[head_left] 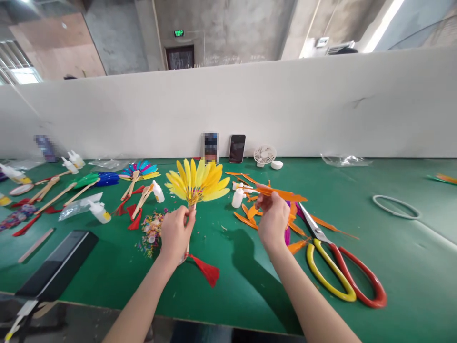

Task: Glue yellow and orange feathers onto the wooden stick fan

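Note:
My left hand (pixel 177 232) is closed around the handle of a fan of yellow feathers (pixel 198 181), which stands spread above the fingers. A red tassel (pixel 205 270) hangs from the lower end of that handle onto the green table. In my right hand (pixel 274 216), thumb and fingers pinch an orange feather (pixel 282 193) that points to the right. Loose orange feathers (pixel 246 220) and some purple ones lie beneath and around this hand. Scissors (pixel 339 271) with one yellow and one red handle rest just right of it. Small colored pieces (pixel 152 231) are heaped beside my left hand.
Finished-looking feather fans (pixel 85 181) and glue bottles (pixel 99 212) lie at the left, with a black case (pixel 59 262) near the front edge. Phones (pixel 237 148) and a small white fan (pixel 264 155) stand by the white partition (pixel 321 105). A ring (pixel 396 207) lies right.

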